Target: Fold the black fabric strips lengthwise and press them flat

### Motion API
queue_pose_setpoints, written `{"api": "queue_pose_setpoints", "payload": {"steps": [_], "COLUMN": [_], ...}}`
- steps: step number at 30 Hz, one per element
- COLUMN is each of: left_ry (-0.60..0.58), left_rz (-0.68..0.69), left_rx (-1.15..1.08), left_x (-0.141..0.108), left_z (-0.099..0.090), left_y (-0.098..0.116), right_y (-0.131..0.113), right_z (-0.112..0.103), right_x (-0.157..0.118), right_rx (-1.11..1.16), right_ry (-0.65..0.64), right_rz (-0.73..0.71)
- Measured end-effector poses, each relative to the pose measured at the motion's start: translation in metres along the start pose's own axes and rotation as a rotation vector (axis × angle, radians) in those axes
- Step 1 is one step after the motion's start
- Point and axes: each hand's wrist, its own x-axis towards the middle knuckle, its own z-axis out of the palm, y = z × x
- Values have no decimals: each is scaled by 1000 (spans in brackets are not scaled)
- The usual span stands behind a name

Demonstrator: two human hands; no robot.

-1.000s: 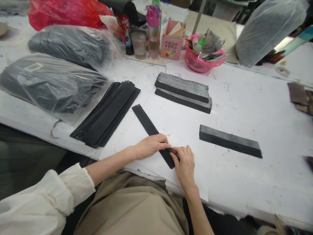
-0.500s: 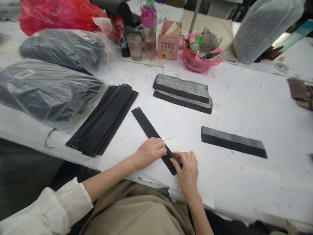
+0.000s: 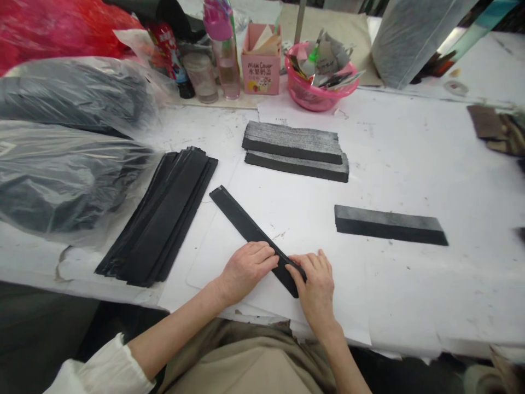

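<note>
- Left hand (image 3: 246,269): palm down, fingers (image 3: 264,256) curled close together.
- Right hand (image 3: 316,282): thumb (image 3: 294,275) opposing bent fingers, just beside the left.
- Left forearm (image 3: 176,325), right forearm (image 3: 346,355): slanting inward.

A broad worktable (image 3: 410,301) spans the room, its white covering specked, scribbled and ragged along the near edge. Farther back, a slim grey pole (image 3: 301,22) rises before a flat beige sheet (image 3: 328,23). Diffuse light brightens the tabletop; beneath lies darkness.

Soft, diffuse light falls evenly on my fingers (image 3: 264,253) and the white tabletop (image 3: 402,295), glinting off a clear plastic bag (image 3: 69,186) at left; blur smears the frame's outer edges.
</note>
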Motion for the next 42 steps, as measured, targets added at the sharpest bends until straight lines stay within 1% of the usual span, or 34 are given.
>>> {"api": "queue_pose_setpoints", "payload": {"steps": [1,3,7,10,13,17,26,30,34,42], "left_ry": [-26,-78,-123,-152,-159,-159,-104,-98,-105,-164], "left_rz": [3,51,155,198,193,197,234,245,253,278], "left_rx": [-2,10,31,-74,-166,-202,-193,-166,-152,-112], "left_x": [2,8,23,29,29,29,27,26,27,28], "left_z": [-2,-5,-8,-3,1,2,5,5,4,-1], "left_y": [-1,-6,-21,-31,-37,-38,-40,-39,-39,-38], "right_y": [0,0,0,0,-1,-2,-6,-3,1,-2], "right_z": [0,0,-1,-2,-2,-3,-4,-5,-7,-6], "right_x": [0,0,1,1,1,1,0,-1,-2,-3], "right_rx": [4,13,27,33,35,21,-81,-20,40,-25], "right_ry": [1,3,4,0,5,-9,-17,-17,-28,-33], "right_rz": [1,3,-3,-4,-2,2,-13,-14,-27,-37]}}
